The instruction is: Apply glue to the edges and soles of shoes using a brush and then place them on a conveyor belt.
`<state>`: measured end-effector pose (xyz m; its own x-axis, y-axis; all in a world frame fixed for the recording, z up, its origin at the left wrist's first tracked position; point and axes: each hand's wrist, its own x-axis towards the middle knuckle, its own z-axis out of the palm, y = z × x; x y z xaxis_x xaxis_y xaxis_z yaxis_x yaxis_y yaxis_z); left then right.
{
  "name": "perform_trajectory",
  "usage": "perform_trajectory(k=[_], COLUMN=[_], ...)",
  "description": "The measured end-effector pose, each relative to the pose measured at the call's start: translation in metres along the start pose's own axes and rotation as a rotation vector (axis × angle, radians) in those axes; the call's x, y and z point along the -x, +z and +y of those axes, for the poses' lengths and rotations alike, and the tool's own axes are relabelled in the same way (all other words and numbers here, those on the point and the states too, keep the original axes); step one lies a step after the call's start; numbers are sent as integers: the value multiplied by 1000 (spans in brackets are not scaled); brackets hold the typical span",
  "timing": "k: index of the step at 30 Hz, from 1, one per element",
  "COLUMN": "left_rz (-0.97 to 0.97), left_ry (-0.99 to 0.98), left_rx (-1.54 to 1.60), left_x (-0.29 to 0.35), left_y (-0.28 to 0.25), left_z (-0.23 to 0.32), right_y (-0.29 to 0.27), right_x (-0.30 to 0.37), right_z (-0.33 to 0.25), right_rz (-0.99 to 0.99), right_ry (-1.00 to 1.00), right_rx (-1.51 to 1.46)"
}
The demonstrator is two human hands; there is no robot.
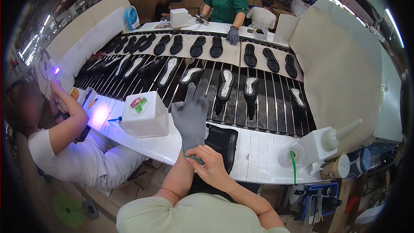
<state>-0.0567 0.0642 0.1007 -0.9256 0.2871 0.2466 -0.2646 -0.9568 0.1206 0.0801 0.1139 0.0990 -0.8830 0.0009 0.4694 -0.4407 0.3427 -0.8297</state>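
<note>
My left hand point(189, 116) wears a grey work glove and reaches out over the white ledge with its fingers apart. Nothing shows in its grasp. Bare fingers of my right hand point(209, 162) pinch the green-edged glove cuff point(184, 151) at my left wrist. Beside the gloved hand, a black boot-like piece point(224, 140) lies on the ledge, partly hidden by my arms. Past my fingertips, black shoe uppers with white undersides point(225, 84) rest sole-side up on the metal rollers. Black soles point(198, 46) stand in a row on the pale belt behind them.
A white box point(144, 114) with small red and green packets stands at left. At right are a white squeeze bottle point(319, 144), a green stick in a pot point(293, 159) and tubs point(336, 167). One co-worker point(64, 133) sits at left; another point(226, 4) stands across the line.
</note>
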Motion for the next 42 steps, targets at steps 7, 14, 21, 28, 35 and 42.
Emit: perform_trajectory(k=[7,14,21,28,35,42], left_rz=[-127,-56,-233,-306,-428,-250], left_ry=[-1,13,-248,-299,-437,-290], left_rx=[-117,-258,29,-146,-259,-105], left_x=[7,6,7,16,18,-13], left_y=[15,2,40,51,43,18], left_z=[-3,0,-4,-5,-5,-18], right_y=[3,6,-28,-98,-124,-69], right_x=[-5,1,-13,-74,-79,-34], right_z=[-7,-10,-7,36,61,34], right_rz=[-32,-52,-44,436,426,369], right_ry=[-130,-140,-64,159,180,-151], right_rx=[114,79,-67,45,0,193])
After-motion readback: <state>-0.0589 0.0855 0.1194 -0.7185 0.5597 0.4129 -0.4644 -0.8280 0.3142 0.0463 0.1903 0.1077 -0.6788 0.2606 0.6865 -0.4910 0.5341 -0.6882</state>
